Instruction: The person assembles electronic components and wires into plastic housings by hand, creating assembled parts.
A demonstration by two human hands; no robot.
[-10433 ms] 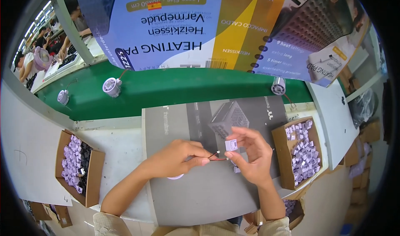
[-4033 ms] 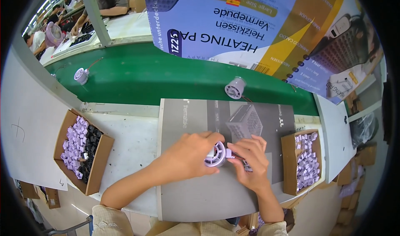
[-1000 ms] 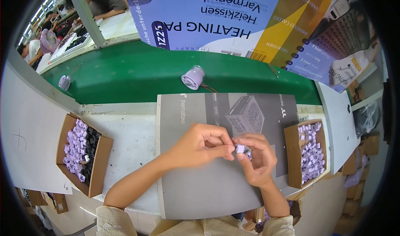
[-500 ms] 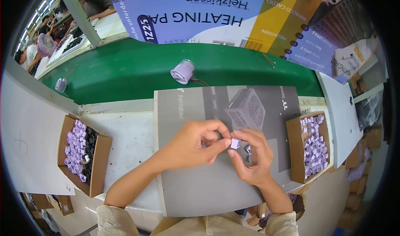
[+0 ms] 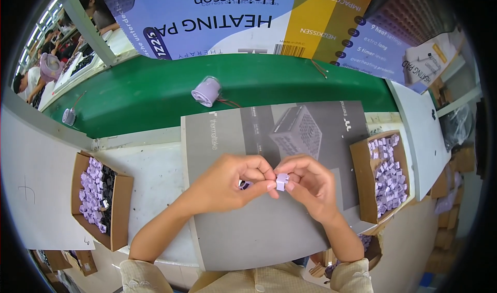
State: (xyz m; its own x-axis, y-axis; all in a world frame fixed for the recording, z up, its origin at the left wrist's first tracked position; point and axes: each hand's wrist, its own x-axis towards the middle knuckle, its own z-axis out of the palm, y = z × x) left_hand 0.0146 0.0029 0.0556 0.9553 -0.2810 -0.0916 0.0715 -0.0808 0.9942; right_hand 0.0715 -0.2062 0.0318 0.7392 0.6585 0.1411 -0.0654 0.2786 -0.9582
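Observation:
In front of me, above a grey printed cardboard sheet [image 5: 248, 241], both hands meet at a small lilac plastic piece [image 5: 282, 182] with little prongs on one side. The thumb and fingertip of my left hand [image 5: 225, 182] pinch near its left edge. My right hand [image 5: 316, 189] grips it from the right between thumb and fingers. Another small dark-and-lilac piece [image 5: 244, 184] shows inside the curled fingers of my left hand, partly hidden.
Open cardboard boxes stand on both sides: the left box [image 5: 121, 210] holds lilac and black pieces, the right box [image 5: 365, 189] lilac ones. Beyond lies a green belt [image 5: 155, 94] carrying lilac cylindrical units [image 5: 206, 91] with wires. A large printed carton [image 5: 207, 39] stands behind it.
My view has swung slightly, and surroundings sit further left. The lilac piece is turned between my fingertips. Loose pieces seen beside my right palm earlier no longer show there.

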